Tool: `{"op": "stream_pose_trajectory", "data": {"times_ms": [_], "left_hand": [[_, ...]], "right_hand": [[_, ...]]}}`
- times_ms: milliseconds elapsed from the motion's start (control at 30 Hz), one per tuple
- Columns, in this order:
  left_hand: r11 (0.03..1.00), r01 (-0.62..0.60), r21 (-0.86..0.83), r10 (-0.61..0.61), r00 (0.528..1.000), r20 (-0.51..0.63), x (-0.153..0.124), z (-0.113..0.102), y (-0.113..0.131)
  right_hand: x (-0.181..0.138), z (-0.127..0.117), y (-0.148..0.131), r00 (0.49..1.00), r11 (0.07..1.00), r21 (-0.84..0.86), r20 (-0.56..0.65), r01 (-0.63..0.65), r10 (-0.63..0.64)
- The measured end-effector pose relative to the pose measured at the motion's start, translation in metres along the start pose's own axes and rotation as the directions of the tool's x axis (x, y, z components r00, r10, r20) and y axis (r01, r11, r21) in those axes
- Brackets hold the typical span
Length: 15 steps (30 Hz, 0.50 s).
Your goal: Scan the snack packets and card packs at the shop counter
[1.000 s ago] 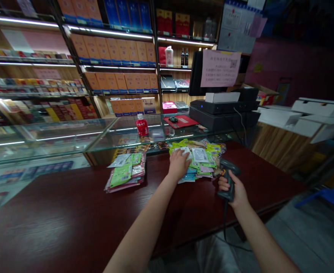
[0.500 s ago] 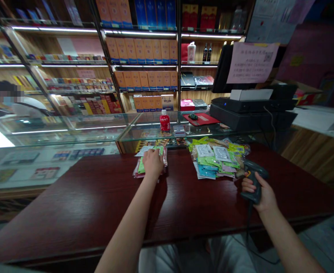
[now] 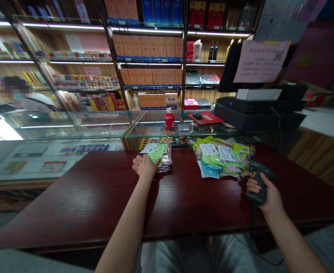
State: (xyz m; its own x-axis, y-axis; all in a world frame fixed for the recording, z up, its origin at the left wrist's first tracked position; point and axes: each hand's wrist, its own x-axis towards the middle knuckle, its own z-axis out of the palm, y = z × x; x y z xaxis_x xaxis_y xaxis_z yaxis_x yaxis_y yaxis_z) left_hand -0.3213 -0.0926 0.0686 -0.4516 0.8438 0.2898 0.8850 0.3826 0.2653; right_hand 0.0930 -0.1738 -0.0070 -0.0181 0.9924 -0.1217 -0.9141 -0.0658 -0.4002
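My left hand [image 3: 145,167] is at the left front side of a small pile of packets [image 3: 165,156], green and white ones over pink or red ones. Its thumb is stretched out towards the packets, apart from the curved fingers, and nothing shows in its grip. My right hand [image 3: 271,195] is wrapped round the handle of a dark grey barcode scanner [image 3: 259,180], whose cable hangs below. Just left of the scanner lies a larger heap of plastic packets [image 3: 219,159], with white, green, blue and yellow ones overlapping.
Behind the dark red wooden table [image 3: 181,204] stands a glass display counter [image 3: 144,125]. On it are a red bottle [image 3: 169,119] and a red mouse mat [image 3: 208,118]. A monitor [image 3: 229,68] and a black cash drawer [image 3: 241,117] stand right. At far left is a person [image 3: 37,102].
My left hand has moved off the top of the small pile to its left side, and its fingers have opened. My right hand still holds the scanner. The view has shifted slightly.
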Motion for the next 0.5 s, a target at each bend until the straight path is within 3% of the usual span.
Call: {"op": "stream_pose_trajectory", "data": {"times_ms": [167, 333, 433, 500], "left_hand": [[0.996, -0.036, -0.079, 0.031, 0.998, -0.058, -0.002, -0.001, 0.004], [0.932, -0.116, -0.345, 0.106, 0.993, -0.049, -0.004, -0.01, 0.015], [0.755, -0.175, -0.632, 0.177, 0.982, -0.061, -0.006, 0.002, 0.033], [0.524, -0.131, -0.841, 0.208, 0.978, -0.022, -0.009, 0.019, 0.051]], "right_hand": [[0.001, -0.001, -0.001, 1.0, 1.0, -0.019, 0.005, 0.014, -0.014], [0.001, 0.001, 0.001, 1.0, 1.0, 0.004, 0.003, 0.008, -0.008], [0.001, 0.002, 0.001, 1.0, 1.0, 0.007, 0.008, 0.005, -0.005], [0.001, 0.002, 0.002, 1.0, 1.0, -0.005, 0.013, 0.015, -0.015]]}}
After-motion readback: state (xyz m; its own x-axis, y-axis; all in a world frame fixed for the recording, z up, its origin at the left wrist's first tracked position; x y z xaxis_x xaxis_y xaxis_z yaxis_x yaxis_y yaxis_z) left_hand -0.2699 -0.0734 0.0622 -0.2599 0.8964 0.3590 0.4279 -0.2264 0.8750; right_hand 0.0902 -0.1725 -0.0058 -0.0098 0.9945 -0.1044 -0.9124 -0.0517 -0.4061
